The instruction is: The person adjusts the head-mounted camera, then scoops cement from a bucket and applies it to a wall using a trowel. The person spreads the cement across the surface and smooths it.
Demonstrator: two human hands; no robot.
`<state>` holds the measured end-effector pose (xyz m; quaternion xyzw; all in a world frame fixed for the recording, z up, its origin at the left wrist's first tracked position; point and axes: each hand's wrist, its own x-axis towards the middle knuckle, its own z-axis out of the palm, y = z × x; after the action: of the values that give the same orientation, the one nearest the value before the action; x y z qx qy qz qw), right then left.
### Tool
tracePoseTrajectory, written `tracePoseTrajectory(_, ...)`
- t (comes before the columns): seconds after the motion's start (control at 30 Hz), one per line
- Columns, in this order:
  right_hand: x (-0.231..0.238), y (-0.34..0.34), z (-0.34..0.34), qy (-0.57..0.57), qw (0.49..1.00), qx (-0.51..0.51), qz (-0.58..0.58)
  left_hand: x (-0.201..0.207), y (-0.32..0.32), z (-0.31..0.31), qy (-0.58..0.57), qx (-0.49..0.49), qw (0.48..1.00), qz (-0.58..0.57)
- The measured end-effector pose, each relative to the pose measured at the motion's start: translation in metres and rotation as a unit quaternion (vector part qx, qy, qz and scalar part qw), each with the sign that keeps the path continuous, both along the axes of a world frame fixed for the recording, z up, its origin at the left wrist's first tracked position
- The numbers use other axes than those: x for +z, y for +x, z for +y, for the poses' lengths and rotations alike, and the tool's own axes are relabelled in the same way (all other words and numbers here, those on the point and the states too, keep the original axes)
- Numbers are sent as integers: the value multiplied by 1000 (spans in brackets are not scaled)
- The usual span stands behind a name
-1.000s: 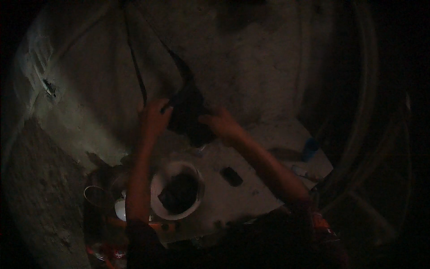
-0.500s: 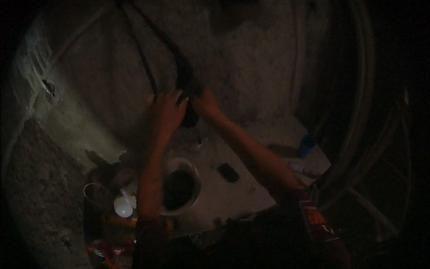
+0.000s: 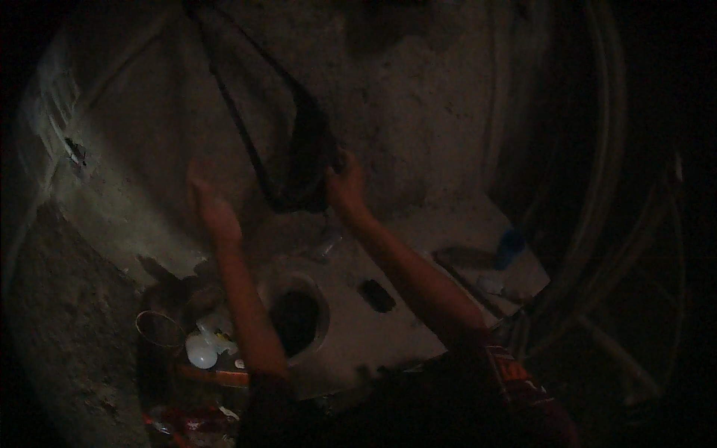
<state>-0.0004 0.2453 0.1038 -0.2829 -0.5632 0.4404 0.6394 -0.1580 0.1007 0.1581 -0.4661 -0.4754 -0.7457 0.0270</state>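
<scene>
The scene is dim. A black bag-like thing (image 3: 310,149) hangs against the wall by a long dark strap (image 3: 231,112) that runs up to the upper left. My right hand (image 3: 346,187) is closed on the right edge of this bag. Off to its left, my left hand (image 3: 215,209) is raised in front of the wall, touching nothing; its fingers look stretched out, though soft in the dark. Below the bag, a small clear item (image 3: 326,246) lies on the pale surface (image 3: 358,336). Whatever the bag holds is hidden.
Beside my left forearm sits a round pale container (image 3: 323,321) with a dark inside. A dark oblong object (image 3: 379,296) lies right of it. A white bulb-like thing (image 3: 202,349) is at lower left, a blue cup-like object (image 3: 511,243) at right. Curved pipes or cables (image 3: 609,157) run beyond.
My left hand has left the bag and swung left and slightly down. The strap now spreads into a wider loop, and my right hand stays at the bag's edge.
</scene>
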Motion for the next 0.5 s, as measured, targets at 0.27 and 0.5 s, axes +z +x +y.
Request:
tracePoseTrajectory(0.27, 16, 16, -28, 3, 996, -24, -86, -71, -10, 47, -149, -155, 937, -275)
tracePoseTrajectory(0.5, 24, -4, -22, 86, 987, -99, -94, -81, 3, 45, -167, -174, 929, -282)
